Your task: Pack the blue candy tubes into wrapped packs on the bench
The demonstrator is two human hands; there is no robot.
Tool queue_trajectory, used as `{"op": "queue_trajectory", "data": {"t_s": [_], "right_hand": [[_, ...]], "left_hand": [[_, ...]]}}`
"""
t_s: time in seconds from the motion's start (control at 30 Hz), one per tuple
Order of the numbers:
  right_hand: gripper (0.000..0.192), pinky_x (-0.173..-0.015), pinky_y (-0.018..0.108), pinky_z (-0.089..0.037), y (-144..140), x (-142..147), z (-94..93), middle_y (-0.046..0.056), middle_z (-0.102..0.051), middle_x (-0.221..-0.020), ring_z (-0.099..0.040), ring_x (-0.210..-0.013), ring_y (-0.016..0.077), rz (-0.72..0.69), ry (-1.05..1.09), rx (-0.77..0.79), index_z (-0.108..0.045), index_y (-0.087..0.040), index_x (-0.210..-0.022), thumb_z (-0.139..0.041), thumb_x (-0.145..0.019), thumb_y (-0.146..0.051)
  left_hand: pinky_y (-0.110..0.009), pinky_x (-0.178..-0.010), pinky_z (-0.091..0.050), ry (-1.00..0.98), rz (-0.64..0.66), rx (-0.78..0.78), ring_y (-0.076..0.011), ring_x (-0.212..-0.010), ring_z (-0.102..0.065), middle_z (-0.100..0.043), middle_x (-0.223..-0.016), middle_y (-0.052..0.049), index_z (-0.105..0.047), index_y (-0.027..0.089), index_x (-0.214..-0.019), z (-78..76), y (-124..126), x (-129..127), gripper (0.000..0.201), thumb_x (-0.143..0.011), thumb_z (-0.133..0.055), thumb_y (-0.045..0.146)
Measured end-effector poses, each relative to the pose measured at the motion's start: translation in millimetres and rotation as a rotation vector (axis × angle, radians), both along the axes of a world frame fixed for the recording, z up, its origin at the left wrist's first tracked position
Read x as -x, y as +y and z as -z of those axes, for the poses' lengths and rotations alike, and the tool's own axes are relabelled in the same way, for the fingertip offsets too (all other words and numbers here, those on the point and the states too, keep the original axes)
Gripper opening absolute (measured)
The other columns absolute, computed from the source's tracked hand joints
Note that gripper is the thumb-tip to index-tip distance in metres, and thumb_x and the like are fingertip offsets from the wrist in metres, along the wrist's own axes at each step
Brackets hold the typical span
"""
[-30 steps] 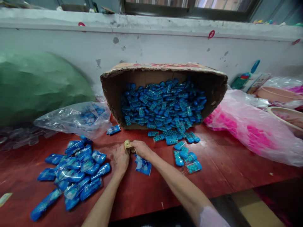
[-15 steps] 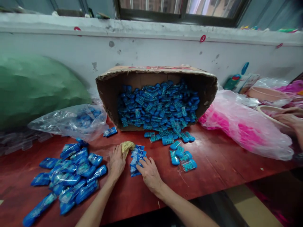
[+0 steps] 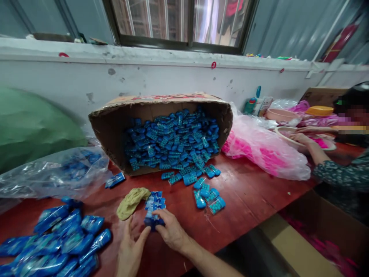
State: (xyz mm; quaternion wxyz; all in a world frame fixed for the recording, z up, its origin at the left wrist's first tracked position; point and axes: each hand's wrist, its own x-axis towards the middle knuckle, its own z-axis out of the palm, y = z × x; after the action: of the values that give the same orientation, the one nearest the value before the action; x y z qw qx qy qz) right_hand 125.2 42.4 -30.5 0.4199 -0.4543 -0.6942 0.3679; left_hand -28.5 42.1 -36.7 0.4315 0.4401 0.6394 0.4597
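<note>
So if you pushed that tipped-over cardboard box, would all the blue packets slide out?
Probably some would. The cardboard box lies on its side, mouth open, and blue packets already spill onto the red table. Its rim looks torn and bowed, so it may flex. Being so full, it likely feels heavy.

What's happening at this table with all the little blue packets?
A person's left hand and right hand are pinching a small stack of blue packets on the red table, beside a yellowish cloth. A tipped cardboard box spills more packets behind. Filled blue bags lie at left. Another person works at right.
</note>
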Motion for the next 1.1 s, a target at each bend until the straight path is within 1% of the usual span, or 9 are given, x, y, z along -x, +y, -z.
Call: {"op": "queue_trajectory", "data": {"t_s": [0.1, 0.17, 0.27, 0.37, 0.47, 0.6, 0.83, 0.97, 1.1], "right_hand": [[0.03, -0.073, 0.024, -0.045, 3, 6, 4.5, 0.0, -0.063, -0.088, -0.058, -0.079, 0.0156, 0.012, 0.168, 0.17, -0.06, -0.019, -0.099, -0.054, -0.071, -0.011], [0.017, -0.062, 0.021, -0.045, 5, 8, 7.9, -0.001, -0.063, -0.074, -0.057, -0.068, 0.014, 0.03, 0.2, 0.243, -0.063, -0.016, -0.086, -0.052, -0.073, -0.015], [0.016, -0.054, 0.02, -0.042, 5, 7, 7.7, -0.002, -0.059, -0.063, -0.053, -0.059, 0.0125, 0.057, 0.178, 0.247, -0.061, -0.015, -0.075, -0.046, -0.078, -0.018], [0.018, -0.061, 0.021, -0.038, 2, 4, 2.0, 0.0, -0.058, -0.067, -0.052, -0.065, 0.0134, 0.105, 0.09, 0.192, -0.059, -0.017, -0.067, -0.046, -0.079, -0.021], [0.023, -0.059, 0.022, -0.033, 0, 6, -2.9, 0.001, -0.059, -0.067, -0.053, -0.065, 0.0136, 0.227, -0.204, 0.119, -0.057, -0.018, -0.061, -0.047, -0.081, -0.024], [0.029, -0.052, 0.023, -0.026, 3, 13, -2.2, 0.001, -0.06, -0.057, -0.053, -0.056, 0.0135, 0.29, -0.38, 0.141, -0.057, -0.019, -0.06, -0.044, -0.084, -0.028], [0.027, -0.051, 0.022, -0.027, 7, 15, -3.2, -0.001, -0.065, -0.062, -0.057, -0.058, 0.013, 0.282, -0.478, 0.173, -0.058, -0.021, -0.065, -0.043, -0.085, -0.03], [0.026, -0.052, 0.02, -0.03, 13, 10, -7.1, 0.0, -0.067, -0.067, -0.059, -0.06, 0.0129, 0.29, -0.544, 0.189, -0.059, -0.021, -0.072, -0.039, -0.087, -0.027], [0.022, -0.055, 0.023, -0.034, 18, 7, -8.4, 0.005, -0.067, -0.073, -0.062, -0.068, 0.018, 0.33, -0.648, 0.208, -0.059, -0.02, -0.087, -0.037, -0.088, -0.024]], "left_hand": [[-0.025, -0.04, -0.04, -0.061, 0.015, 0.172, -0.0156, -0.045, -0.054, -0.061, -0.06, -0.001, -0.052, 0.015, -0.102, -1.0, -3, -14, 0.065, -0.047, -0.071, 0.046], [-0.021, -0.034, -0.032, -0.134, 0.089, 0.221, -0.0109, -0.035, -0.044, -0.053, -0.045, 0.004, -0.056, 0.014, -0.085, -3.1, -1, -20, 0.052, -0.049, -0.068, 0.05], [-0.019, -0.034, -0.028, -0.249, 0.161, 0.255, -0.009, -0.035, -0.042, -0.052, -0.044, 0.003, -0.056, 0.014, -0.07, -4.3, 0, -20, 0.042, -0.055, -0.061, 0.053], [-0.021, -0.037, -0.032, -0.077, 0.108, 0.2, -0.0106, -0.04, -0.046, -0.054, -0.045, 0.001, -0.057, 0.015, -0.06, -6.3, -1, -15, 0.033, -0.055, -0.063, 0.047], [-0.02, -0.042, -0.036, 0.051, 0.04, 0.102, -0.0111, -0.045, -0.049, -0.058, -0.049, 0.001, -0.059, 0.015, -0.056, -9.8, 1, -11, 0.024, -0.054, -0.066, 0.038], [-0.02, -0.032, -0.027, -0.114, 0.133, 0.256, -0.0086, -0.029, -0.038, -0.049, -0.036, 0.004, -0.058, 0.015, -0.057, -6.9, 5, -4, 0.03, -0.05, -0.068, 0.042], [-0.019, -0.035, -0.034, -0.244, 0.095, 0.296, -0.0086, -0.036, -0.045, -0.054, -0.043, 0.003, -0.057, 0.014, -0.064, 3.1, 4, 4, 0.037, -0.053, -0.068, 0.048], [-0.02, -0.034, -0.034, -0.318, 0.096, 0.307, -0.0082, -0.036, -0.044, -0.053, -0.043, 0.003, -0.056, 0.013, -0.064, -1.5, 5, 1, 0.041, -0.051, -0.069, 0.05], [-0.02, -0.035, -0.037, -0.401, 0.084, 0.333, -0.008, -0.037, -0.045, -0.053, -0.044, 0.003, -0.055, 0.013, -0.062, -8.0, -1, 12, 0.039, -0.047, -0.073, 0.046]]}}
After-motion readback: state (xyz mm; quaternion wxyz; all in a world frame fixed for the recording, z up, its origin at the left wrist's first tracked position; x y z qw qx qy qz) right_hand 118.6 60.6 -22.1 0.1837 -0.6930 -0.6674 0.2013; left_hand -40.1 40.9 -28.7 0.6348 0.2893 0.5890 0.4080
